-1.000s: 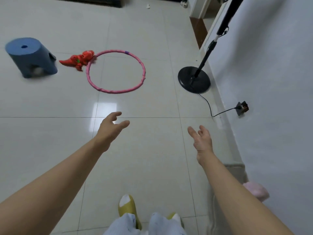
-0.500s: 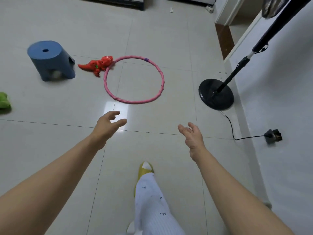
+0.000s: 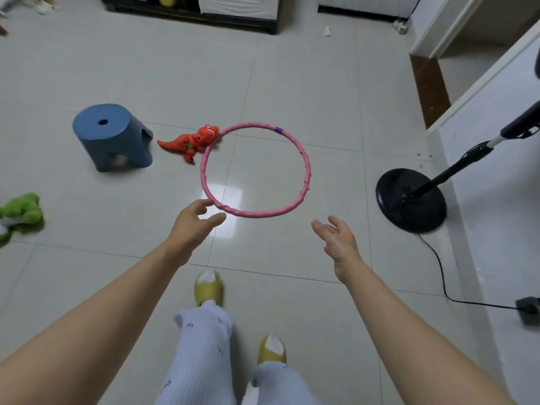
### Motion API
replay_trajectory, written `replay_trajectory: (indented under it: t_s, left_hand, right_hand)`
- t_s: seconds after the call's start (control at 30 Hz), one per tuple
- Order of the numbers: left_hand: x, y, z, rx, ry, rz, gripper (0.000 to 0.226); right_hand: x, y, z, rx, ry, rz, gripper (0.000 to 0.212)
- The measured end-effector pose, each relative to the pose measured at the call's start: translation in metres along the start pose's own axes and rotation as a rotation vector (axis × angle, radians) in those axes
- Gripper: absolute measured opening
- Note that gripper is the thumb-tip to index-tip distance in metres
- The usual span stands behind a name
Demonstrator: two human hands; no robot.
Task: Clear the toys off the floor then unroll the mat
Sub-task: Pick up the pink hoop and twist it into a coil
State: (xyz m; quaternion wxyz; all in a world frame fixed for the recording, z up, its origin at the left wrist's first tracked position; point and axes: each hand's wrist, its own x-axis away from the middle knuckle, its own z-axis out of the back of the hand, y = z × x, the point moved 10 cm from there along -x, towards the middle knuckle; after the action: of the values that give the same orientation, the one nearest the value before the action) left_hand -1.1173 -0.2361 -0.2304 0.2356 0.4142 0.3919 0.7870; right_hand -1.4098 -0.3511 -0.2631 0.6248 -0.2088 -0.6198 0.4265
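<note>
A pink hoop (image 3: 306, 171) lies flat on the pale tiled floor. A red toy dinosaur (image 3: 193, 140) lies against its far left edge. At the left frame edge sits a green plush toy (image 3: 22, 211). My left hand (image 3: 194, 223) reaches forward with relaxed fingers, just short of the hoop's near left rim, holding nothing. My right hand (image 3: 336, 238) is stretched out, palm turned inward, fingers straight, to the right of the hoop's near edge. No mat is in view.
A blue plastic stool (image 3: 112, 135) stands left of the dinosaur. A black round stand base (image 3: 410, 200) with a pole and a trailing cable sits by the right wall. Low furniture (image 3: 198, 10) lines the far side. My feet wear yellow slippers (image 3: 209, 290).
I have stepped forward; the hoop, dinosaur and stool are nearer and the green plush has come into view. Both hands stay outstretched and empty, the left now close to the hoop.
</note>
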Motion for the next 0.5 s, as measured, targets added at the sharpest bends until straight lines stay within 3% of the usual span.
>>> replay_trajectory:
  t_s: [0.3, 0.5]
  left_hand:
    - [-0.167, 0.027, 0.016, -0.057, -0.132, 0.020, 0.048]
    - [-0.270, 0.013, 0.034, -0.176, -0.180, 0.074, 0.049]
  right_hand:
    - [-0.102, -0.042, -0.064, -0.017, 0.133, -0.109, 0.068]
    - [-0.174, -0.059, -0.142, -0.038, 0.099, -0.145, 0.060]
